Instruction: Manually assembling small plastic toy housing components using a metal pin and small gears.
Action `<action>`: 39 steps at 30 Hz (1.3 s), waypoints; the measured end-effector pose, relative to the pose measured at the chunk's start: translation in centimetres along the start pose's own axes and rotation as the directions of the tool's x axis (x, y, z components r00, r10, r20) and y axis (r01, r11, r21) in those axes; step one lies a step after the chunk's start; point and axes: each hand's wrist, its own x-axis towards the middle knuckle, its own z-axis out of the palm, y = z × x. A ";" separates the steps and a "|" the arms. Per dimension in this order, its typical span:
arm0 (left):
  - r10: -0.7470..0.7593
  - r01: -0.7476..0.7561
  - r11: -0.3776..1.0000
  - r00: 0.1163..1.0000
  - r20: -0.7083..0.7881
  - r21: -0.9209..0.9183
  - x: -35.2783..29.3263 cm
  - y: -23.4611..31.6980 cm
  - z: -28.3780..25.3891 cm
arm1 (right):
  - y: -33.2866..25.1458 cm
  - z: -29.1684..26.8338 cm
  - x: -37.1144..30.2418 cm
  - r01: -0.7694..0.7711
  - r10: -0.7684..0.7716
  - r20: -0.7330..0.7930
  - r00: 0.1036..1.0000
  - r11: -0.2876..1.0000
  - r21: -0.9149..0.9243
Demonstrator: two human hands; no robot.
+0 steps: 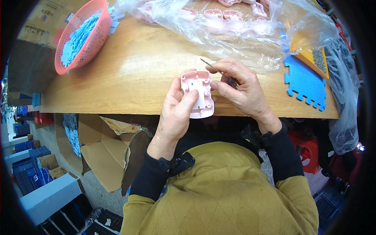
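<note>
Shell (208, 100): in the head view, it sat between the left thumb and the fingers behind it, hollow side up, over the near edge of the table (129, 78).
Left hand (174, 107): its thumb lay flat on a white insert (201, 96), pinching it and the shell against the fingers beneath.
Right hand (248, 90): its fingers were bent around a tool (216, 67); the thumb tip was just beside the shell's right rim, though whether they touched could not be told.
Handling: steady, even thumb pressure seemed the best way to hold the insert level; the tool's point was best turned away from the left thumb.
Shell's make: glossy pale pink, apparently moulded plastic, with rounded corners, waisted sides and small round posts near the fingers.
Insert's make: thin, flat and smooth under the thumb, notched at its lower end.
Tool's make: slim metal shaft reaching past the right index finger, dark handle under the knuckles.
Beyond the fingers: crinkled clear plastic sheeting (239, 43).
Right of them: blue foam mat (305, 84), tooth-edged.
Far left: perforated coral basket (103, 29) of flat blue strips (80, 41).
</note>
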 end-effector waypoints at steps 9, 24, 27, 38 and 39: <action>0.104 -0.102 0.986 0.995 -0.005 0.135 -0.1 0.1 1.3 | -1.0 0.6 0.1 -0.008 0.008 -0.006 1.000 0.998 -0.054; 0.062 -0.064 0.991 0.998 0.022 0.115 -0.5 0.4 1.1 | -1.2 1.0 0.3 0.086 -0.097 -0.046 0.994 0.977 -0.193; 0.041 -0.042 0.996 0.999 0.013 0.084 -0.6 0.4 1.1 | -1.5 1.0 0.2 0.092 -0.104 -0.043 0.994 0.970 -0.225; 0.015 -0.009 0.993 0.998 0.053 -0.119 -0.7 1.2 1.5 | -0.8 1.3 -0.1 0.120 -0.155 -0.110 0.982 0.955 -0.271; -0.072 0.107 0.943 0.990 0.122 -0.315 -0.7 1.6 1.5 | -0.7 1.3 -0.1 0.095 -0.131 -0.135 0.982 0.964 -0.247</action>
